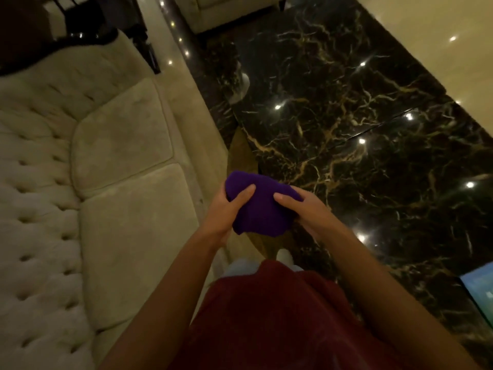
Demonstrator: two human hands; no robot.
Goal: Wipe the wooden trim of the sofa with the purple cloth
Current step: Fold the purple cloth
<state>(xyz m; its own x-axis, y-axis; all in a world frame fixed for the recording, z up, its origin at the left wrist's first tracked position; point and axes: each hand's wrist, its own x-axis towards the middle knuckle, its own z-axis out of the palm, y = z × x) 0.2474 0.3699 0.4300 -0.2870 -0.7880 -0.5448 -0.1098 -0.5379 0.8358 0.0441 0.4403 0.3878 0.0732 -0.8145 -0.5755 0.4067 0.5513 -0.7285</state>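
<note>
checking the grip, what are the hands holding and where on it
Purple cloth, bunched, held by both: left hand on its left side, right hand on its right.

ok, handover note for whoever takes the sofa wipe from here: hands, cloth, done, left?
Left hand: gripping the purple cloth from its left side, thumb on top.
Right hand: gripping the same cloth from the right.
Cloth: bunched between both hands, held in the air in front of the body, between the sofa and the dark marble table. It touches no furniture.
Wooden trim: dark carved wood shows at the far end of the sofa back, out of the hands' reach for now.
Done: cloth in hand.
Left: bring the cloth to the trim and wipe; no wiping under way.
</note>
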